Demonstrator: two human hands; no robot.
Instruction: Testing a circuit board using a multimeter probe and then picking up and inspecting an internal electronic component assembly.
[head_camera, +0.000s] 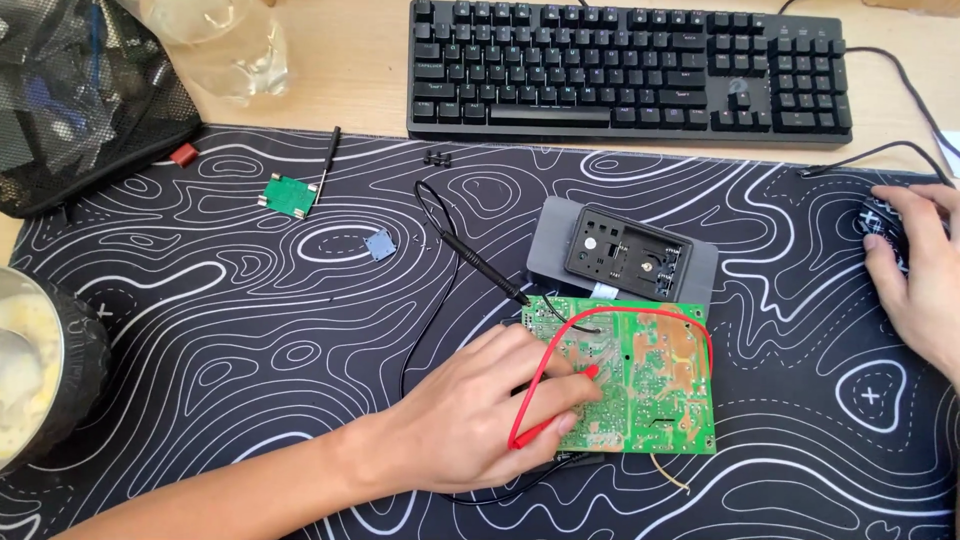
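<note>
Two hands are working on the black desk mat (250, 330). Far left lies a black mesh bag (85, 95), then a crumpled clear plastic bag (225, 50), a small red piece (184, 154) and a small green board (290, 195). The left hand (480, 400) has its fingers closed on a red probe (560, 405), with the tip touching the big green circuit board (640, 380) at the centre; I judge a measuring step, needing a steady tip. The right hand (920, 270) covers a mouse (885, 225) with loosely curved fingers.
</note>
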